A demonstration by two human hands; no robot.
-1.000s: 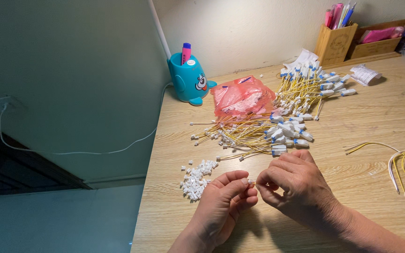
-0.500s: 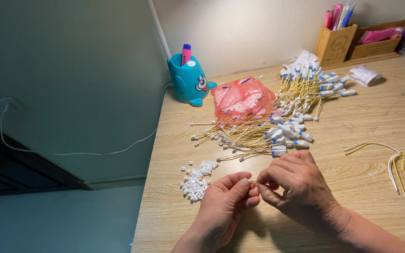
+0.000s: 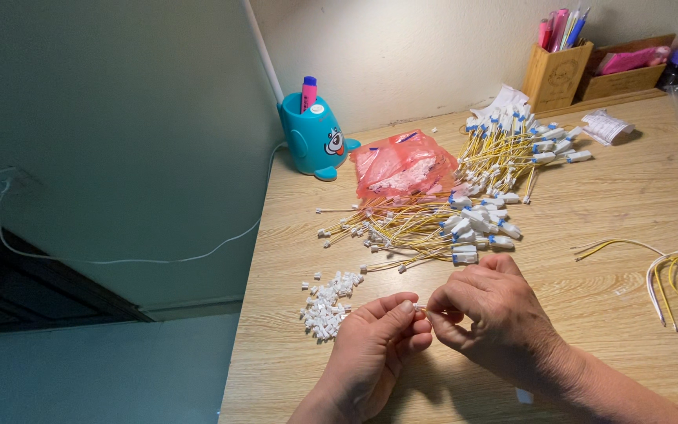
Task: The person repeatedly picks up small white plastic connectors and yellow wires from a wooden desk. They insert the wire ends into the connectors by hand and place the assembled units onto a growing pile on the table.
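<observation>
While the left hand (image 3: pixel 374 345) pinches a tiny white plastic connector (image 3: pixel 420 307), the right hand (image 3: pixel 496 314) grips its thin yellow wire (image 3: pixel 433 312). Loose white connectors (image 3: pixel 325 302) lie heaped nearby on the grained wooden table (image 3: pixel 590 212).

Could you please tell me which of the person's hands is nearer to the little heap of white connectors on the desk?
Left. The left hand sits just right of the white connector heap; the right hand is farther right, beyond it.

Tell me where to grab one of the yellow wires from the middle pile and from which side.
Grip a yellow wire by its white-and-blue connector end, probably coming from the right: those plugs fan out at the pile's right edge, chunkier and freer than the thin tangled strands.
</observation>
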